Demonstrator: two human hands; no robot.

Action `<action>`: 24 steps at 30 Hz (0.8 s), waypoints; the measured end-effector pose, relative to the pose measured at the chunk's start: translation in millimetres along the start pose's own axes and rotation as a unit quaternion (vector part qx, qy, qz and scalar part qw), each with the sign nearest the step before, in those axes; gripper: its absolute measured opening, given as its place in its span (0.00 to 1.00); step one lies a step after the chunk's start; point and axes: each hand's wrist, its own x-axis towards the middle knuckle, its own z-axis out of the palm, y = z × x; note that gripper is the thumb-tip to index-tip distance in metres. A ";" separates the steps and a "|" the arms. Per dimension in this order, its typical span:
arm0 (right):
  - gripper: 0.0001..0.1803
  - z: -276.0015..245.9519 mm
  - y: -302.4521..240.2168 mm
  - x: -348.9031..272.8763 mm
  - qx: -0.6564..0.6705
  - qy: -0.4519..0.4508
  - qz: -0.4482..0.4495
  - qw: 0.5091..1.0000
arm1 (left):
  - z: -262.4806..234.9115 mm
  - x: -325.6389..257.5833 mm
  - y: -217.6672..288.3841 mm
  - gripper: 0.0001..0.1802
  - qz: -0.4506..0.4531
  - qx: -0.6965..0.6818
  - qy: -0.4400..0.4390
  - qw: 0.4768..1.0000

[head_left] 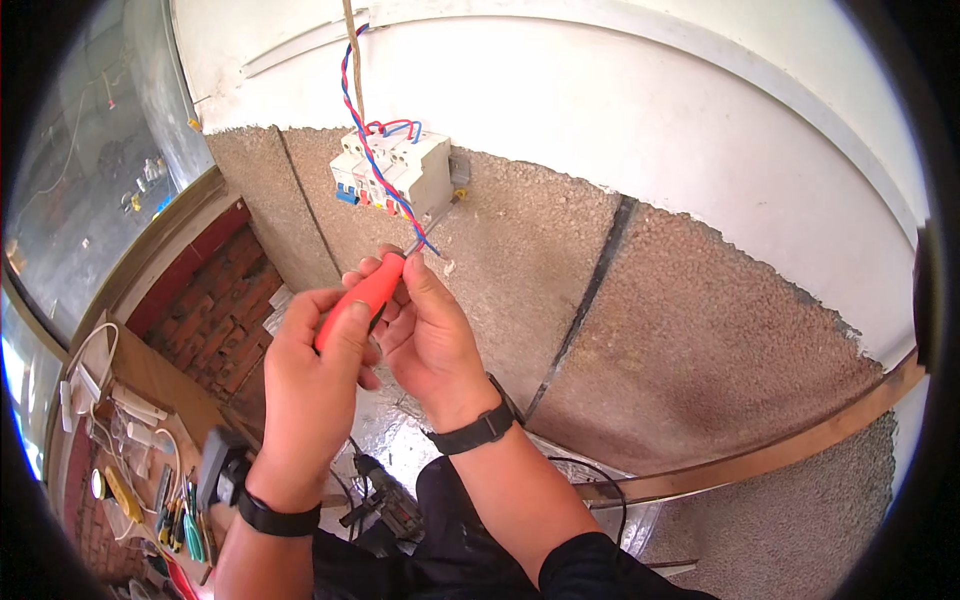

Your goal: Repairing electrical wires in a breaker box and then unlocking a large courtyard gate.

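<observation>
A red-handled screwdriver (pixel 366 298) slants up to the right in front of the wall. My left hand (pixel 312 365) is closed around the back of its handle. The fingers of my right hand (pixel 428 338) close on its front end, where the handle meets the thin shaft; they partly hide that spot. Just above my fingertips hangs the loose lower end of a twisted red and blue wire (pixel 372 155). Behind the wire, a row of white circuit breakers (pixel 425 170) sits on the wall, with blue and red switches and short wire loops on top.
The wall is white above and rough brown below, crossed by dark joints. At lower left, a wooden shelf (pixel 190 400) carries pliers (pixel 192 525) and cables. A power drill (pixel 388 505) lies below my hands. A wooden strip (pixel 770 462) runs along the right; a window (pixel 95 150) stands left.
</observation>
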 end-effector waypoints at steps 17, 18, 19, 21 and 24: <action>0.15 6.8 -5.7 4.3 -0.004 -0.010 -0.003 1.000 | -2.6 13.4 2.0 0.21 -0.030 -0.049 -0.032 0.998; 0.15 4.8 -4.3 5.9 -0.005 -0.009 -0.004 1.000 | -12.3 27.3 -14.0 0.22 0.258 0.184 0.010 0.949; 0.15 3.0 -3.4 7.1 -0.006 -0.026 -0.007 1.000 | -15.8 33.3 -17.6 0.23 0.509 0.391 0.052 0.765; 0.15 2.5 -2.4 7.6 -0.006 -0.043 -0.009 0.999 | -14.9 25.8 -16.9 0.21 0.484 0.388 0.048 0.783; 0.15 0.5 -2.6 7.9 -0.006 -0.021 -0.025 0.999 | -10.3 1.1 6.7 0.18 0.167 0.100 -0.016 0.981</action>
